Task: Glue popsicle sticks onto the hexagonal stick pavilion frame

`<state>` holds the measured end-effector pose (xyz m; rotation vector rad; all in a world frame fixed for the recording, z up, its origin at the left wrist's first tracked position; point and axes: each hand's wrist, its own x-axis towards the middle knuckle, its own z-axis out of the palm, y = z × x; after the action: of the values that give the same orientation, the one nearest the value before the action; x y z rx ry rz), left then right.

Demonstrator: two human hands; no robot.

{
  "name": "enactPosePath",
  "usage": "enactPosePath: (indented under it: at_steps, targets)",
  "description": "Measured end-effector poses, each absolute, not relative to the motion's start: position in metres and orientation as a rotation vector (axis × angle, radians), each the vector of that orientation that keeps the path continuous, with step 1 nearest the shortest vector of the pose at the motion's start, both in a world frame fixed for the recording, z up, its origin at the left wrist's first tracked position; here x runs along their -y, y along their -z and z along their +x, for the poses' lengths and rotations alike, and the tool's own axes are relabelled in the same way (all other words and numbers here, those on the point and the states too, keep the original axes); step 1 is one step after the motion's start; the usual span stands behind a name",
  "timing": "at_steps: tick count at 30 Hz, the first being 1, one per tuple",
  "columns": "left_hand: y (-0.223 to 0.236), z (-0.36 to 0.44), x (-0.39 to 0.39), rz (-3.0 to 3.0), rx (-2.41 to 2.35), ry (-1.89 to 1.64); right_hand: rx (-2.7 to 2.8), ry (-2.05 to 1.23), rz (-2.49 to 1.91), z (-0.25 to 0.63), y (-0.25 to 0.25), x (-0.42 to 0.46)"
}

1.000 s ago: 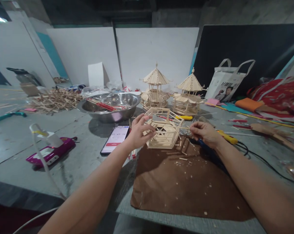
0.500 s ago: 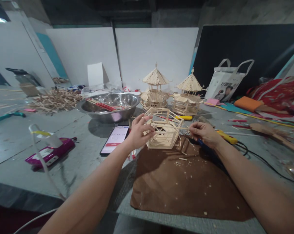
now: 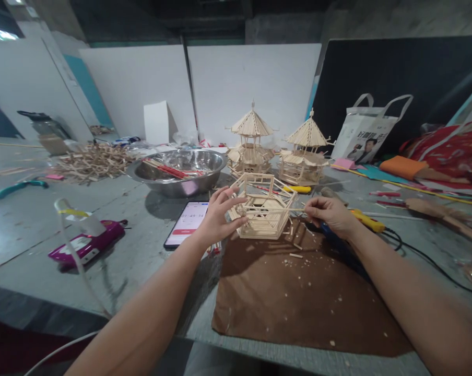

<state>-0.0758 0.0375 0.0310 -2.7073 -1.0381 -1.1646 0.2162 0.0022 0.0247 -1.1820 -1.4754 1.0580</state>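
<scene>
A small hexagonal frame of thin wooden sticks (image 3: 261,230) stands on a brown sheet (image 3: 275,308) in front of me. My right hand (image 3: 326,213), to the right of it, pinches one end of a slim wooden stick (image 3: 297,210), which stretches leftward across the frame. At the frame's left corner is my left hand (image 3: 220,214), thumb and fingers apart around the edge; whether the fingertips touch the wood is hard to see. Short stick offcuts (image 3: 296,256) and crumbs lie on the sheet.
Behind the frame stand two stick pavilions (image 3: 251,128) (image 3: 307,133). A metal basin (image 3: 173,185), a phone (image 3: 187,224) and a purple power strip (image 3: 89,243) are on the left. A yellow-handled corded tool (image 3: 367,220) lies right; a white bag (image 3: 371,130) stands behind.
My left hand's thumb and fingers have spread wider apart at the frame's left side. My right hand still pinches the stick. The view has shifted slightly.
</scene>
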Motion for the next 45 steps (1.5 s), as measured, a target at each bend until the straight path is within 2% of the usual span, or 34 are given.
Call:
enactPosePath:
  at_steps: [10,18,30,39,45]
  targets:
    - [-0.031,-0.07,-0.04,-2.687,1.029,1.189,1.465,-1.073,-1.199,0.212,-0.026,-0.002]
    - [-0.047,-0.07,-0.042,-2.757,0.943,0.905,1.474,-1.073,-1.193,0.215,-0.025,-0.002]
    - [-0.053,-0.067,-0.048,-2.904,0.844,0.765,1.458,-1.097,-1.163,0.214,-0.023,-0.003]
    - [-0.052,-0.068,-0.049,-2.928,0.794,0.793,1.458,-1.097,-1.164,0.213,-0.024,-0.004]
    - [-0.048,-0.071,-0.046,-2.835,0.837,0.963,1.494,-1.059,-1.2,0.215,-0.025,-0.004]
